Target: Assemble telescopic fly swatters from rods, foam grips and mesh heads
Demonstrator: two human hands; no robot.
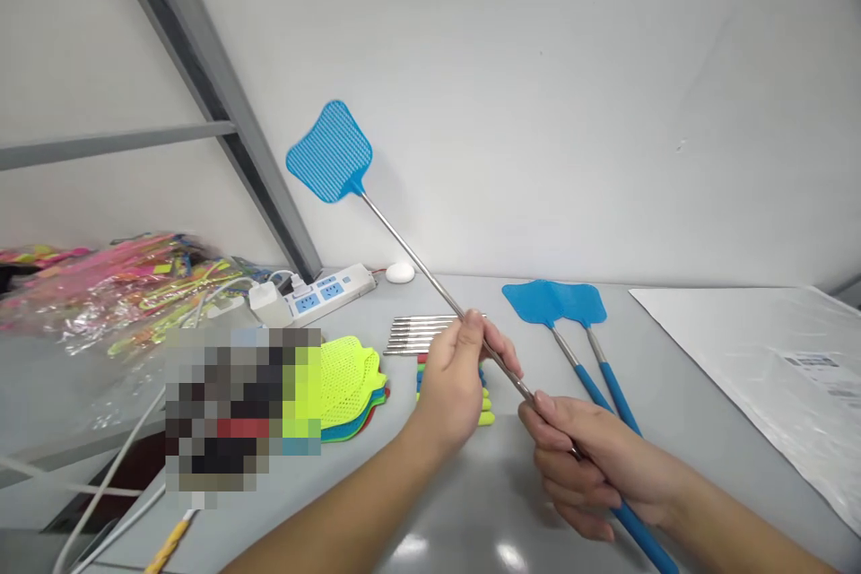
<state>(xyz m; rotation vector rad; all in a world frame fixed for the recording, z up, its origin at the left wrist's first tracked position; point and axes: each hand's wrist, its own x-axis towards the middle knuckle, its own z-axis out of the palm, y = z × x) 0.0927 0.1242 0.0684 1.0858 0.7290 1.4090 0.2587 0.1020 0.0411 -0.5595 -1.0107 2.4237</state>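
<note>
Head: swatter (333, 152) through right grip (592, 457)

white wall (571, 90) – grey metal frame (212, 90) – grey tabletop (484, 493)

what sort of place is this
Probably a small workshop or workroom, though I can't be sure: loose swatter heads are stacked on the table, metal rods lie in a row, and colourful goods in clear plastic are heaped at the left.

Metal rods (409, 338) — partly behind left hand (458, 377); label print (817, 362) — too small.
</note>
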